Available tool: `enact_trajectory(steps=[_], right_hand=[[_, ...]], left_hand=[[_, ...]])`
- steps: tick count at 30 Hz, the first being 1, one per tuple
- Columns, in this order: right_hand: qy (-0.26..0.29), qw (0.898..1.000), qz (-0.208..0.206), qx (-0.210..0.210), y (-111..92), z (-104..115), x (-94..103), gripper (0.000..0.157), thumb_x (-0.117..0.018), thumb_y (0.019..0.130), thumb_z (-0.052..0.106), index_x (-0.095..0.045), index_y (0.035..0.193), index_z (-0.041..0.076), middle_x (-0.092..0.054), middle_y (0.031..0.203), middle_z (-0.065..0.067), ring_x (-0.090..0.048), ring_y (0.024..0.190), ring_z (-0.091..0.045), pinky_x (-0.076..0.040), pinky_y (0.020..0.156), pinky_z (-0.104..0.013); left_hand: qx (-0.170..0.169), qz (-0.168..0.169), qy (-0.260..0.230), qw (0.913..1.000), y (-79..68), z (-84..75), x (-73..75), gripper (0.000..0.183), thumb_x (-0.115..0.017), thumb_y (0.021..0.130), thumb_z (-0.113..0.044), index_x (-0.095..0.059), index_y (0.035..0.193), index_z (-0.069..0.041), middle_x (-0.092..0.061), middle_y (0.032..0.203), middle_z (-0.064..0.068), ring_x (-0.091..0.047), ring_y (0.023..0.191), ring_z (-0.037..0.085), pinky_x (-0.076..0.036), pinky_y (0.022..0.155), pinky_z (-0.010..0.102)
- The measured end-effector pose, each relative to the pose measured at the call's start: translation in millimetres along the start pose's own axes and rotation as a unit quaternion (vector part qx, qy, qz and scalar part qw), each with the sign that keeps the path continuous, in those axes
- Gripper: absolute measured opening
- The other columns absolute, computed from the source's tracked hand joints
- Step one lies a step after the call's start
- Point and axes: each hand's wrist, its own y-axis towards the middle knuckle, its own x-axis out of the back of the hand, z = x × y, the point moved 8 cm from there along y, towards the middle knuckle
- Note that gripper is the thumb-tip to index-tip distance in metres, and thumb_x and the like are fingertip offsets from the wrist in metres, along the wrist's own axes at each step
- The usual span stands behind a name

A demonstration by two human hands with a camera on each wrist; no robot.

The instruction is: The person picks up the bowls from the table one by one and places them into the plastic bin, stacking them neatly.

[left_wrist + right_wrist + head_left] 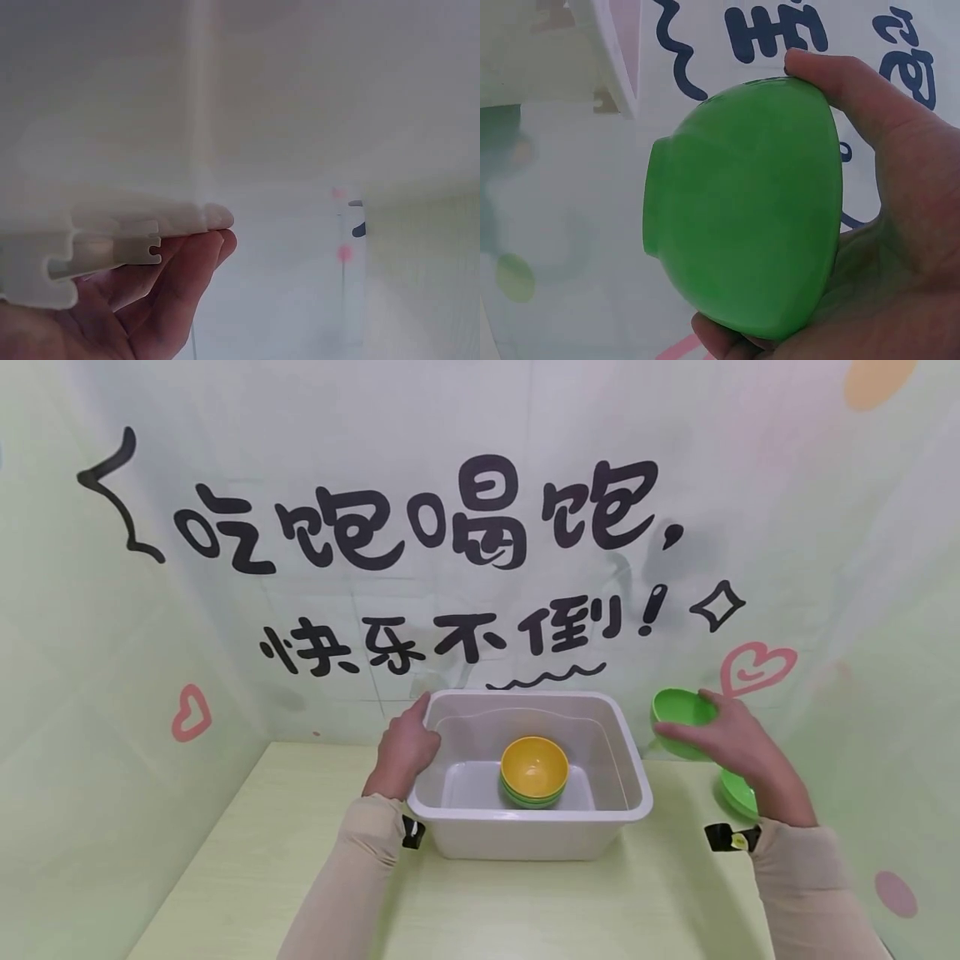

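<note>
My left hand (406, 747) grips the left rim of a white plastic bin (517, 839); in the left wrist view its fingers (184, 289) curl up against the rim's underside. Inside the bin sits a stack of bowls, a yellow bowl (534, 767) on top and green below. To the right of the bin, my right hand (735, 735) holds a green bowl (750, 210) by its rim, thumb on one side and fingers on the other. That bowl is raised above the table, apart from the bin.
Another green bowl (738, 793) lies on the pale wooden table (525, 910) at the right, partly hidden behind my right wrist. Close behind the bin hangs a printed backdrop (465, 427) with black lettering, which also encloses both sides.
</note>
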Motion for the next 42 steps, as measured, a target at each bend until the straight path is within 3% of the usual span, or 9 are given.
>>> enact_trajectory(steps=[8,11,15,25,42], right_hand=[[-0.002,1.0,-0.005,0.022,7.0,15.8,-9.0,0.115,-0.069,0.087,0.063,-0.017,0.158,-0.012,-0.038,0.152,-0.037,-0.046,0.129,-0.048,-0.044,0.105,-0.064],[0.011,0.999,-0.013,0.042,9.2,25.0,-12.1,0.109,-0.072,0.087,0.059,-0.025,0.155,-0.012,-0.052,0.139,-0.033,-0.055,0.116,-0.041,-0.053,0.092,-0.049],[0.022,0.998,-0.022,0.055,12.9,33.6,-17.6,0.104,-0.074,0.086,0.054,-0.031,0.152,-0.014,-0.055,0.131,-0.031,-0.057,0.108,-0.036,-0.05,0.085,-0.036],[0.024,0.999,-0.004,0.041,22.1,46.5,-34.8,0.11,-0.072,0.085,0.059,-0.024,0.156,-0.011,-0.031,0.149,-0.038,-0.043,0.122,-0.044,-0.05,0.096,-0.052],[-0.004,0.998,0.009,0.062,37.0,80.5,-54.6,0.107,-0.073,0.082,0.06,-0.031,0.156,-0.005,-0.035,0.148,-0.033,-0.042,0.123,-0.043,-0.049,0.093,-0.051]], left_hand=[[-0.005,-0.004,0.007,1.0,0.1,0.4,1.1,0.079,-0.051,0.087,-0.011,-0.03,0.162,-0.021,-0.06,0.143,0.024,-0.066,0.084,0.034,-0.047,0.06,0.035],[-0.006,-0.005,0.005,1.0,0.7,0.1,1.4,0.079,-0.051,0.086,-0.01,-0.03,0.162,-0.021,-0.06,0.142,0.024,-0.065,0.08,0.033,-0.046,0.057,0.033],[-0.004,-0.004,0.0,1.0,0.9,-0.1,0.2,0.079,-0.051,0.087,-0.01,-0.03,0.162,-0.022,-0.062,0.14,0.024,-0.065,0.074,0.031,-0.045,0.054,0.032],[0.003,-0.006,-0.003,1.0,0.2,2.0,0.4,0.078,-0.051,0.088,-0.01,-0.03,0.162,-0.022,-0.062,0.139,0.024,-0.066,0.077,0.031,-0.047,0.056,0.031],[0.002,-0.008,-0.004,1.0,1.4,1.8,-0.4,0.08,-0.051,0.086,-0.01,-0.031,0.162,-0.024,-0.062,0.14,0.023,-0.066,0.078,0.033,-0.048,0.056,0.033]])
